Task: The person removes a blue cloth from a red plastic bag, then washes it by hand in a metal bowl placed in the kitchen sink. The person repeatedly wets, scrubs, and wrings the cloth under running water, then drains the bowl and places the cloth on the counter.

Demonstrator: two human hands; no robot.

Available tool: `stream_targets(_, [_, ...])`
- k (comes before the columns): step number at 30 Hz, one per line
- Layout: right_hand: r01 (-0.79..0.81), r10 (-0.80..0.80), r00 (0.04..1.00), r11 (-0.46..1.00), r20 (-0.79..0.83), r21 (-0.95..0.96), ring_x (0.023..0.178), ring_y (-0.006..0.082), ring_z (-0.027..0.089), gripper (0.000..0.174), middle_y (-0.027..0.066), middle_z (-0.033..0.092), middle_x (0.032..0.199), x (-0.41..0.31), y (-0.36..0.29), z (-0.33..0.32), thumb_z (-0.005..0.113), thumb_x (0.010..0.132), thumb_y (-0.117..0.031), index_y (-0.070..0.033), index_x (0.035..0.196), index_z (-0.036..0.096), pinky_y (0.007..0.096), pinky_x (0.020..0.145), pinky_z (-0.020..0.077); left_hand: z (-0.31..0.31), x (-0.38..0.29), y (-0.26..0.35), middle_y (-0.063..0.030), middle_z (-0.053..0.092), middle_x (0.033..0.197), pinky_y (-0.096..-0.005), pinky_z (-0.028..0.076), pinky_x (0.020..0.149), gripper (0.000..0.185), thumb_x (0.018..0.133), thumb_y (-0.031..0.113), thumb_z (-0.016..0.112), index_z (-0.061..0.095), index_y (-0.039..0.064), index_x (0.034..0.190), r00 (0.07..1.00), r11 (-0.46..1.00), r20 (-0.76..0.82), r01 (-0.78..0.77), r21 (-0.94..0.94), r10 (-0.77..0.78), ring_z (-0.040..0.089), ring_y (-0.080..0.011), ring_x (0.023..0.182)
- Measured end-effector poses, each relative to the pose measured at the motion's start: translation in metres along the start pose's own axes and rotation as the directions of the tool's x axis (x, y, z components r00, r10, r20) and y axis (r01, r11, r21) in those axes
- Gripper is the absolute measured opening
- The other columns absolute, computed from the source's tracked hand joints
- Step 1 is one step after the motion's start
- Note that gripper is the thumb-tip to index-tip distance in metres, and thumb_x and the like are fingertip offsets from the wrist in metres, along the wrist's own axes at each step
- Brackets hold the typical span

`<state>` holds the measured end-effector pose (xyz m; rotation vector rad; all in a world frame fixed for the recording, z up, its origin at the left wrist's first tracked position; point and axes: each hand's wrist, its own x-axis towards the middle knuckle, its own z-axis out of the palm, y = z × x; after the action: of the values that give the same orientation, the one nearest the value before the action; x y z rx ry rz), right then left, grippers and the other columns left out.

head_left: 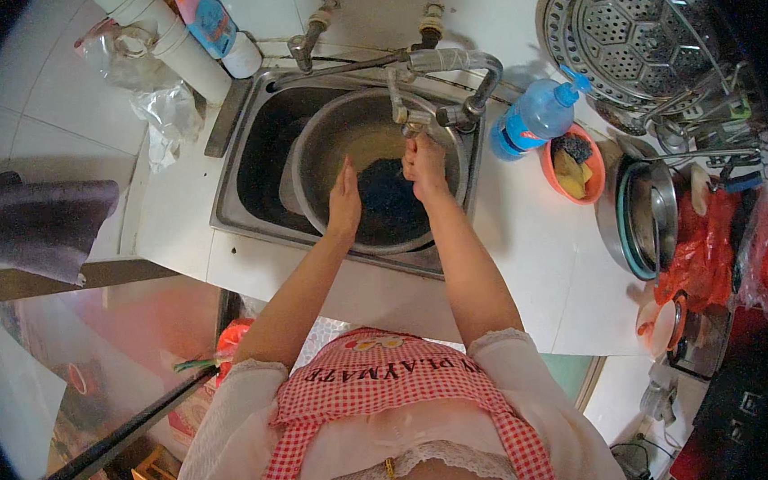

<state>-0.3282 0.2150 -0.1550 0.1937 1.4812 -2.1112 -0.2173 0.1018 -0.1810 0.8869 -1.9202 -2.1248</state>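
A large round metal basin (307,148) stands in the stainless steel sink (257,224) before me. Liquid seems to lie in it, with a dark patch in the middle that could be a reflection or something sunk. My left hand (345,199) is over the basin's left part, fingers straight and close together, holding nothing. Curled into a fist, my right hand (427,163) is just below the small tap fitting (407,106) on the faucet (448,60). Whether that fist grips part of the tap is hidden.
Right of the sink stand a blue pump bottle (529,120) and an orange bowl (595,189) with sponges. Perforated steamer racks (631,24), stacked bowls (626,221) and red plastic bags (699,249) lie farther right. White pipe (191,65) and a squeeze bottle (208,24) are back left.
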Motion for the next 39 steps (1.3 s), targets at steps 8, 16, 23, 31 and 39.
stream_targets(8, [-0.031, 0.035, 0.996, 0.999, -0.08, 0.044, 0.077, 0.0196, 0.058, 0.033, 0.0086, 0.058, 0.094, -0.031, -0.006, -0.056, 0.052, 0.087, -0.028, -0.009, 0.114, 0.048, 0.0385, 0.057, 0.0557, -0.022, 0.024, -0.067, -0.0176, 0.048, 0.128, -0.0378, 0.035, 0.101, 0.043, 0.086, 0.013, 0.058, 0.048, 0.005, 0.127, 0.94, 0.754, 0.229, -0.34, 0.561, 0.253, 0.045, -0.0325, 0.118])
stream_targets(16, [0.383, -0.658, 0.623, 0.728, -0.422, -0.568, 0.115, 0.0254, 0.044, 0.066, 0.0134, 0.045, 0.128, -0.045, -0.118, -0.261, 0.062, 0.083, -0.039, -0.003, 0.132, 0.039, 0.0347, 0.101, 0.0304, 0.014, 0.023, -0.059, -0.0117, 0.047, 0.127, -0.0408, 0.042, 0.093, 0.046, 0.081, 0.017, 0.064, 0.051, 0.011, 0.124, 0.91, 0.295, 0.398, -0.414, 0.861, 0.115, 0.047, -0.0311, 0.114])
stream_targets(23, [0.388, -0.783, 0.613, 0.414, -0.105, -0.823, 0.101, 0.0243, 0.056, 0.038, 0.0141, 0.056, 0.119, -0.085, -0.11, -0.236, 0.055, 0.086, -0.022, -0.002, 0.118, 0.054, 0.0359, 0.083, 0.045, 0.004, 0.038, -0.027, -0.0196, 0.063, 0.095, -0.0388, 0.048, 0.075, 0.028, 0.084, 0.019, 0.06, 0.062, 0.001, 0.105, 0.925, 0.624, 0.294, -0.378, 0.684, 0.239, 0.062, -0.033, 0.082])
stream_targets(31, [0.431, -0.348, 0.895, 0.523, 0.277, -0.735, 0.113, 0.0287, 0.047, 0.061, 0.0152, 0.049, 0.126, -0.061, 0.028, -0.065, 0.069, 0.079, -0.028, -0.007, 0.13, 0.043, 0.0396, 0.09, 0.0414, 0.011, -0.017, 0.085, -0.0084, 0.065, 0.085, -0.0263, 0.046, 0.069, 0.022, 0.086, 0.016, 0.06, 0.063, -0.003, 0.098, 0.915, 0.887, 0.199, -0.393, 0.244, 0.35, 0.059, -0.0142, 0.076])
stream_targets(39, [0.278, -0.107, 0.961, 0.417, 0.257, -0.865, 0.11, 0.0361, 0.05, 0.055, 0.0204, 0.046, 0.128, 0.009, 0.085, -0.048, 0.066, 0.08, -0.02, -0.003, 0.128, 0.043, 0.0441, 0.093, 0.0406, -0.029, -0.005, 0.116, 0.0013, 0.063, 0.084, -0.0195, 0.045, 0.068, 0.016, 0.088, 0.013, 0.057, 0.065, 0.003, 0.099, 0.962, 0.901, -0.029, -0.263, -0.344, 0.27, 0.056, -0.005, 0.075])
